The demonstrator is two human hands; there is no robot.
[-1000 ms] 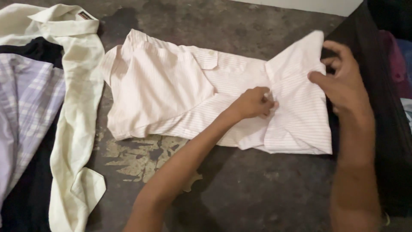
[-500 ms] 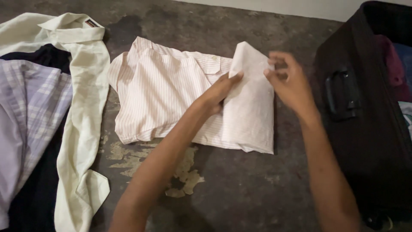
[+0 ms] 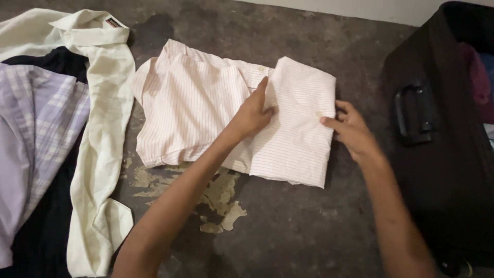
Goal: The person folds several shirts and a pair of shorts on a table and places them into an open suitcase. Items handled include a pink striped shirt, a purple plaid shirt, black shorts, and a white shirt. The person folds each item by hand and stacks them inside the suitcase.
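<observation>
Left hand pressing flat, ungripped, on striped shirt; right hand maybe pinching folded edge. Could unfold if released unevenly.

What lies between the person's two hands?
In the head view, the folded flap of the striped pink shirt lies between the left hand and the right hand.

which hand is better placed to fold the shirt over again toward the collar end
Right, probably. The right hand already grips the outer edge of the folded part of the striped shirt, while the left hand lies flat along the fold line, holding it down.
</observation>
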